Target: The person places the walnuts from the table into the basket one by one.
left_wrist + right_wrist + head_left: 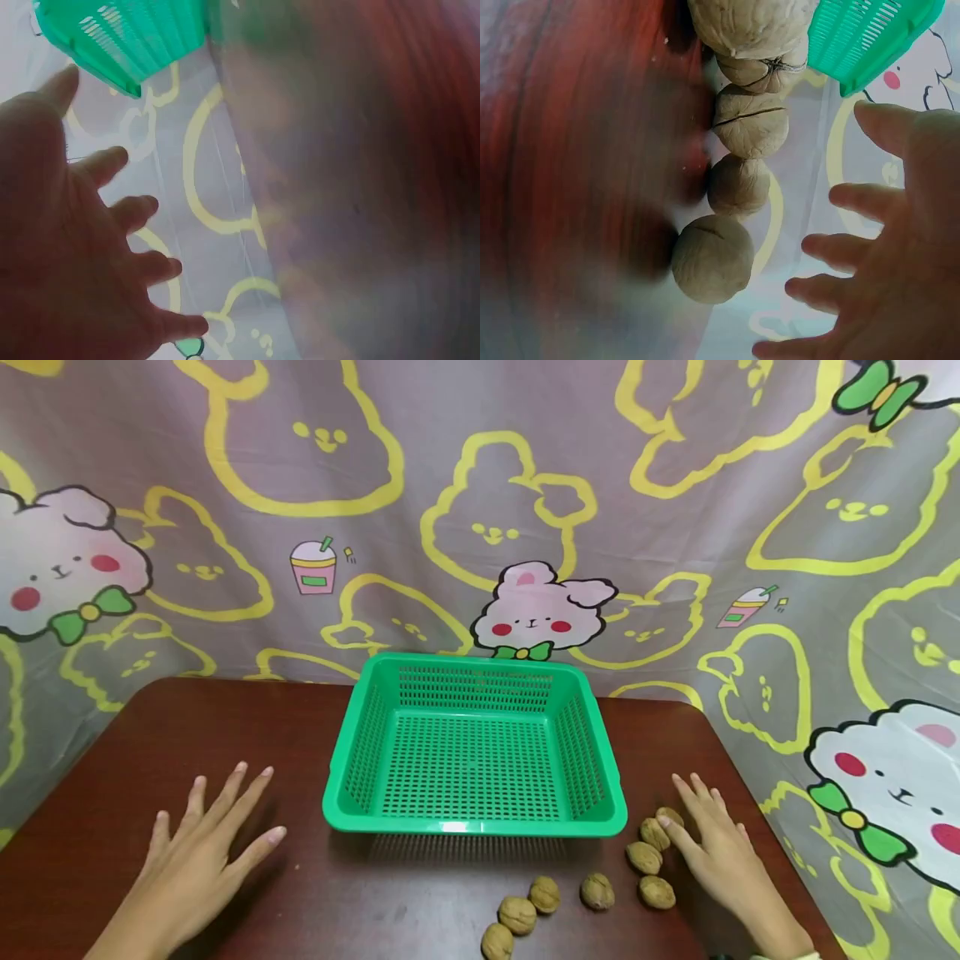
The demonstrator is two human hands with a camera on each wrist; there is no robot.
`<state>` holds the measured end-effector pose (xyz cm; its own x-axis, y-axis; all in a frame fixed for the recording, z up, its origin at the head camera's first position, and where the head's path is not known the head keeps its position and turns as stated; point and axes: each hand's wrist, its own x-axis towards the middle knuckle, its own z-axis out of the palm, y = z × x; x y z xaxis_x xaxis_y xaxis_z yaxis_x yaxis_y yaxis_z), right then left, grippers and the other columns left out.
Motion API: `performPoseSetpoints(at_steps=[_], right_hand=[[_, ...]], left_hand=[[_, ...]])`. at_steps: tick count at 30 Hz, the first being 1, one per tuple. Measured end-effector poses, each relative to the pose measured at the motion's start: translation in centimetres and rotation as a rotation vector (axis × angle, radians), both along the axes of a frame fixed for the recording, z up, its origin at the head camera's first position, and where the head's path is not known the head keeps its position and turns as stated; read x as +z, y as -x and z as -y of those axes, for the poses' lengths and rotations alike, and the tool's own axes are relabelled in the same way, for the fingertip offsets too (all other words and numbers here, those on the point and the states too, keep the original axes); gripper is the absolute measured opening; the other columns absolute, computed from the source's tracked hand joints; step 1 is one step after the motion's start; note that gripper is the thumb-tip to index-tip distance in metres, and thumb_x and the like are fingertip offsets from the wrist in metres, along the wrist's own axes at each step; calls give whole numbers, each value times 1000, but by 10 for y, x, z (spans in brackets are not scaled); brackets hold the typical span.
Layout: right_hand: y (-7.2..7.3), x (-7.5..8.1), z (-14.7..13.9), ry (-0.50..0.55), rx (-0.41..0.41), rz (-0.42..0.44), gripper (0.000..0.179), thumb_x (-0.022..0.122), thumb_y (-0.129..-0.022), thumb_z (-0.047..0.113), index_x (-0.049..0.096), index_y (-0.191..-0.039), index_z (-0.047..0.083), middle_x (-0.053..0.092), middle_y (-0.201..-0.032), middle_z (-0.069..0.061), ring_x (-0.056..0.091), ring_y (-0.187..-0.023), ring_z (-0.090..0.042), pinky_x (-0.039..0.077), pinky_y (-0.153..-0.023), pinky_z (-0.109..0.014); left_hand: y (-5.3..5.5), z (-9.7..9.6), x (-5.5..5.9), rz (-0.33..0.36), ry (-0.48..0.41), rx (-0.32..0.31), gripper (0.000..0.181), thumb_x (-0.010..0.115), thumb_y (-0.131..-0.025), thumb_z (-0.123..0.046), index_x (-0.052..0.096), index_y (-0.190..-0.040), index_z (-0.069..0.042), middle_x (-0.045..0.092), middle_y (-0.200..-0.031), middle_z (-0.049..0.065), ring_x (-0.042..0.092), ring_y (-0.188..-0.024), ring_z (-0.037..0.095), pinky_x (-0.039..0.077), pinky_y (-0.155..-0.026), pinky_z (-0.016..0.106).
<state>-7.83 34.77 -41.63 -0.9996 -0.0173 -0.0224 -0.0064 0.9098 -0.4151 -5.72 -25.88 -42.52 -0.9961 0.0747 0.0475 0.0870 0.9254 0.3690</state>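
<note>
A green plastic basket (472, 827) with slotted sides stands in the middle of the dark wooden table, and nothing lies inside it. To its left, my left hand (198, 852) is held over the table with fingers spread, holding nothing. My right hand (720, 856) is over the right side, fingers extended, beside several walnuts (644, 857). Its thumb overlaps the farthest walnut (670, 817) in the head view. More walnuts (517, 915) lie in front of the basket. In the right wrist view, walnuts (712, 259) show to the side of the spread fingers (832, 251).
The reddish-brown table (300, 893) ends at a patterned curtain (420, 543) behind and at the right. A single walnut (597, 891) sits between the front group and the right group. The basket's near rim overhangs its base.
</note>
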Motion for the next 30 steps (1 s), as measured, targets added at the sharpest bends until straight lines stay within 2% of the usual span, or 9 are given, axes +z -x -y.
performPoseSetpoints(at_steps=[8,10,12,14,15,19,24,28,30], right_hand=[[-3,-2,-8,67,22,-175,71,74,-99,29,44,-157,3,44,-157,-35,42,-141,-59,39,-103,-72],[-4,-2,-9,58,6,-171,69,75,-98,27,46,-157,6,60,-142,-30,67,-114,-41,51,-89,-56],[-4,-2,-12,51,-6,-164,67,76,-97,24,48,-156,8,65,-133,-26,65,-73,-23,50,-71,-41],[-4,-1,-15,73,-16,-161,64,78,-96,21,52,-153,9,67,-127,-24,62,-67,-16,46,-63,-27],[-4,-1,-17,93,-21,-148,64,78,-96,20,52,-153,9,67,-126,-24,59,-65,-10,43,-61,-21],[-5,-2,-25,206,-20,-115,63,80,-93,16,55,-150,5,59,-145,-29,73,-106,-14,55,-73,-15],[-13,-3,-34,309,-64,36,68,79,-95,21,49,-153,3,54,-149,-32,71,-95,0,57,-73,-19],[-19,-4,-41,320,-94,106,68,77,-97,28,49,-154,4,56,-148,-31,67,-100,6,57,-78,-18],[-22,-6,-43,321,-93,100,65,77,-96,28,53,-151,4,59,-146,-29,63,-103,11,56,-79,-18]], left_hand=[[3,-10,7,27,-184,-96,86,61,-105,-47,5,-169,-36,3,-178,9,-8,-158,53,-16,-115,80],[4,-14,8,2,-240,-132,87,64,-104,-41,6,-169,-36,4,-178,8,-7,-160,51,-15,-116,78],[7,-19,9,-28,-294,-170,90,68,-102,-36,8,-169,-36,7,-178,8,-5,-160,50,-13,-118,78],[9,-24,10,-51,-342,-205,93,72,-100,-31,10,-169,-36,9,-178,7,-3,-161,49,-11,-119,78],[10,-26,11,-63,-366,-224,94,73,-98,-29,12,-169,-36,11,-178,6,-2,-161,49,-10,-119,77],[12,-36,11,-88,-450,-280,97,77,-95,-21,15,-169,-34,12,-178,2,0,-161,48,-5,-119,79],[15,-47,12,-71,-554,-318,98,79,-93,-15,19,-168,-32,14,-177,-5,-4,-163,13,5,-113,86],[19,-52,11,-50,-589,-324,98,80,-92,-14,20,-168,-31,13,-177,-9,-3,-158,-6,9,-131,44],[21,-54,10,-59,-590,-330,99,80,-92,-12,20,-169,-30,13,-177,-9,-1,-158,-7,9,-123,16]])
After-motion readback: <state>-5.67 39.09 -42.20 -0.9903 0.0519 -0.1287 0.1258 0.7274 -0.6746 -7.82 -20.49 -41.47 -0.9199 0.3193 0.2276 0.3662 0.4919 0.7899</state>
